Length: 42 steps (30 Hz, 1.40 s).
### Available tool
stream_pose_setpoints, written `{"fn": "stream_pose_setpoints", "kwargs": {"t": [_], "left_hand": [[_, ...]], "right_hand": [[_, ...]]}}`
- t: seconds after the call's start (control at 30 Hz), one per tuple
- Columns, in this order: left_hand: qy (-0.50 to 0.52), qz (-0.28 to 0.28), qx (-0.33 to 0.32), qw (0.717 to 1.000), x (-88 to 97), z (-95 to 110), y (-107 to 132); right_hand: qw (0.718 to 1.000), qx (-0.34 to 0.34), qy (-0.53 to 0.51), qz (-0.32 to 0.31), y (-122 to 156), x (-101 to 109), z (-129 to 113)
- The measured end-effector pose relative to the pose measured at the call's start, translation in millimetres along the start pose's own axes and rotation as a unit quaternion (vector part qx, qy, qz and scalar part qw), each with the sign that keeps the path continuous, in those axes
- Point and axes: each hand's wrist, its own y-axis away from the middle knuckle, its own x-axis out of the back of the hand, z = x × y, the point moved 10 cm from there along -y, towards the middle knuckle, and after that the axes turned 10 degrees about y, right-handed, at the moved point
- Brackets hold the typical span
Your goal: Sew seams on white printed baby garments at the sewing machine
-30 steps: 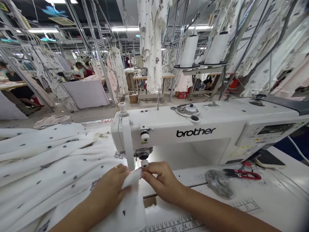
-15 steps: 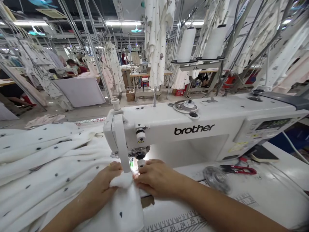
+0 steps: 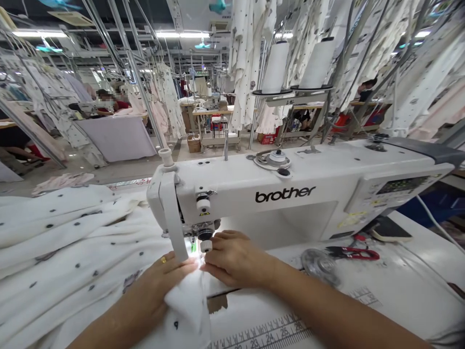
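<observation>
White dotted cloth [image 3: 187, 303] lies under the needle area of a white sewing machine [image 3: 232, 169] marked "brother". My left hand [image 3: 160, 283], with a ring on one finger, rests on this cloth left of the needle. Its thumb and fingertips come together on the cloth by the presser foot, which is mostly hidden. Just right of the needle, my right hand [image 3: 238, 259] has curled fingers pinching the cloth edge. Its knuckles are close to a white ridged knob [image 3: 206, 246]. The fingertips of both hands nearly meet under the machine's lamp.
A heap of dotted cloth [image 3: 72, 242] covers the left side. Right of my hand lie a clear round disc [image 3: 319, 266] and red-handled thread snips [image 3: 354, 253]. A printed ruler [image 3: 269, 334] runs along the front. Thread cones [image 3: 275, 68] stand behind; co-workers sit farther back.
My left hand has let go of the raised cloth fold and moved its fingertips closer to the needle, now lying lower on the cloth. My right hand stays beside the needle. The view has shifted slightly.
</observation>
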Motion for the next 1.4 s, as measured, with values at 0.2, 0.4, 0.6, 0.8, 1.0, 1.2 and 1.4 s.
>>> {"fn": "stream_pose_setpoints", "kwargs": {"t": [0.2, 0.4, 0.6, 0.8, 1.0, 1.2, 1.4], "left_hand": [[0.178, 0.073, 0.184, 0.964, 20.2, -31.8, -0.7], [0.047, 0.027, 0.048, 0.997, 0.0, -15.9, 7.9], [-0.136, 0.043, -0.056, 0.988, -19.9, 12.8, 20.8], [-0.167, 0.05, -0.053, 0.983, -15.4, 14.1, 22.5], [-0.208, 0.056, -0.071, 0.974, -5.2, 4.4, 11.2], [-0.209, 0.017, -0.055, 0.976, -2.2, -8.3, -3.2], [-0.239, 0.009, -0.094, 0.966, -2.8, 11.1, 2.9]], "right_hand": [[1.0, -0.016, 0.021, -0.007, -2.2, 0.3, 4.2], [1.0, 0.005, 0.002, -0.027, -1.4, -4.2, 1.1], [0.997, 0.024, -0.072, -0.021, 2.5, -5.6, -8.6], [0.995, -0.006, -0.081, -0.055, 1.3, -9.4, -5.2], [0.997, -0.04, -0.035, -0.06, -1.5, -13.0, 0.8], [0.994, -0.075, -0.013, -0.076, -2.5, -19.6, 11.6], [0.995, -0.074, -0.002, -0.065, -1.8, -23.3, 15.4]]}}
